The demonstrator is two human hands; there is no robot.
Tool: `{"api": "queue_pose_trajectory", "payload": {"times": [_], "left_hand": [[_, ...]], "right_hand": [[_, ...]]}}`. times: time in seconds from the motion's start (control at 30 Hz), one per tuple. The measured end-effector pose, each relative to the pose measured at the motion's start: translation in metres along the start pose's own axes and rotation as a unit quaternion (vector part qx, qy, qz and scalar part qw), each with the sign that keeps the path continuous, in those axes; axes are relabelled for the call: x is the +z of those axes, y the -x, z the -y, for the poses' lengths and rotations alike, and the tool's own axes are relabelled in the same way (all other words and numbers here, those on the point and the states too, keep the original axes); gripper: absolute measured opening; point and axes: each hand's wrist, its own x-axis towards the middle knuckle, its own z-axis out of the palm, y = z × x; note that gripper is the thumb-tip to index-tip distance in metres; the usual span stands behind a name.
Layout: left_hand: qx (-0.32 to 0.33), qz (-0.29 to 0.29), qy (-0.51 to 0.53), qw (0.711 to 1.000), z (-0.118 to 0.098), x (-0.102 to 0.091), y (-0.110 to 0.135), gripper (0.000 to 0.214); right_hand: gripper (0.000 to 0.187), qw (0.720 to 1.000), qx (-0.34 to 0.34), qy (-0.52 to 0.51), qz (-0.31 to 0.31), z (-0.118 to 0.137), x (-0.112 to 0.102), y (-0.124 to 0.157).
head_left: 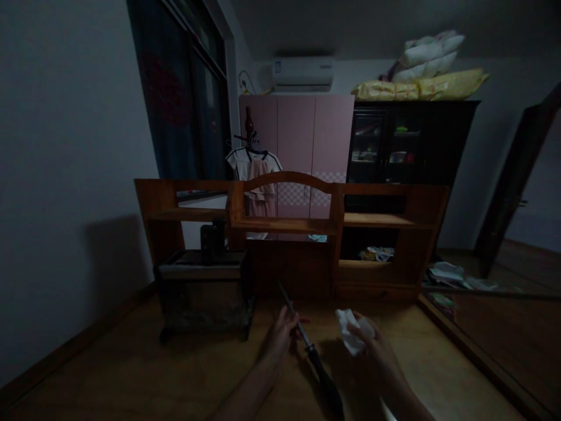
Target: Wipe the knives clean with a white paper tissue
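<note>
My left hand (284, 332) is closed around the metal rod of what looks like a sharpening steel (322, 374). The rod's thin tip points away from me, towards the shelf unit. Its black handle slants down to the lower right, beyond the fingers. To the right of the steel, my right hand (374, 345) pinches a crumpled white tissue (349, 333). The tissue is apart from the rod. Both hands are above the wooden tabletop (184, 374). Dim light makes the finger details hard to see.
A wooden shelf unit (284, 224) spans the table's back. At left stands a dark glass tank (201, 298) with a black device (209, 242) on top. A raised wooden edge (464, 345) runs along the right. Beyond are pink wardrobes (295, 134) and a dark cabinet (442, 140).
</note>
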Motion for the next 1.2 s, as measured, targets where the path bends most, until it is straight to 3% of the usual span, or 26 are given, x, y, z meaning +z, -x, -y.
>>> {"api": "queue_pose_trajectory", "payload": {"times": [0.13, 0.33, 0.63, 0.77, 0.93, 1.2], "left_hand": [[0.001, -0.009, -0.007, 1.0, -0.003, 0.002, 0.005, 0.038], [-0.004, 0.011, -0.016, 1.0, -0.002, -0.001, 0.003, 0.033], [0.008, 0.031, -0.017, 0.999, 0.001, -0.005, 0.0, 0.03], [0.001, 0.03, -0.01, 0.999, -0.001, -0.004, 0.003, 0.029], [-0.009, 0.035, -0.004, 0.999, -0.001, -0.004, 0.005, 0.029], [-0.002, 0.028, -0.013, 1.0, -0.003, -0.003, 0.006, 0.027]], "right_hand": [[0.038, 0.998, 0.024, 0.063, 0.01, 0.007, -0.002, 0.002], [0.035, 0.997, 0.029, 0.039, 0.065, -0.001, -0.003, 0.003], [0.06, 0.98, 0.061, -0.077, 0.171, -0.011, 0.003, -0.004], [0.058, 0.985, 0.046, -0.035, 0.16, -0.002, 0.007, 0.003], [0.033, 0.984, 0.047, 0.004, 0.172, -0.004, 0.007, 0.006], [0.037, 0.994, 0.069, -0.007, 0.086, 0.004, 0.008, 0.007]]}}
